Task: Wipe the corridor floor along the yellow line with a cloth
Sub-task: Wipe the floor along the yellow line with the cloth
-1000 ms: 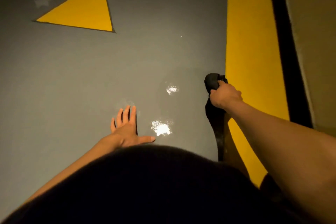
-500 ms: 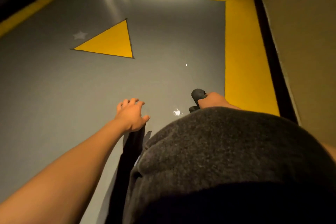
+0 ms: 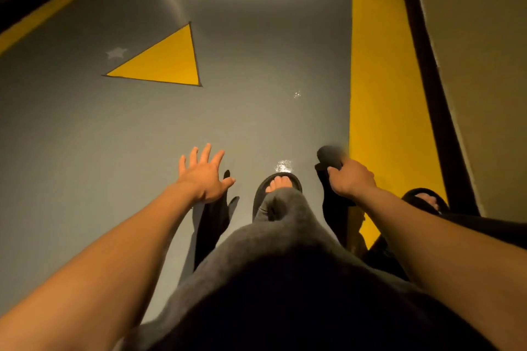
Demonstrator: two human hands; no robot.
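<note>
Nearest the camera, a grey garment (image 3: 285, 279) on the person's body and bent leg is filling the lower centre of the view, with both bare forearms extending forward on either side of it. A dark slipper (image 3: 278, 184) with exposed toes is resting on the grey floor (image 3: 85, 137) just beyond the knee, and a second dark slipper (image 3: 425, 199) is sitting on the yellow line (image 3: 382, 94) at the right, partly hidden by the right forearm.

The left hand (image 3: 204, 177) is reaching forward with the fingers spread and straight, gripping nothing. Whether its palm is touching the floor or hovering just above it cannot be determined; its dark shadow is falling on the floor directly below and behind it.

The right hand (image 3: 352, 179) is curling its fingers around a dark cloth (image 3: 330, 158), which is bunching out ahead of the knuckles. The cloth is sitting on the grey floor just beside the left edge of the yellow line. A wet glint (image 3: 283, 165) is showing on the floor between the slipper and the cloth.

Farther ahead, a yellow triangle (image 3: 168, 63) is marking the floor at centre-left, with a pale star (image 3: 116, 53) just beside its left side. The yellow line is running away along a black skirting strip (image 3: 427, 80) at the foot of the right wall (image 3: 484, 51). A second yellow strip (image 3: 57, 3) is crossing the far left corner.
</note>
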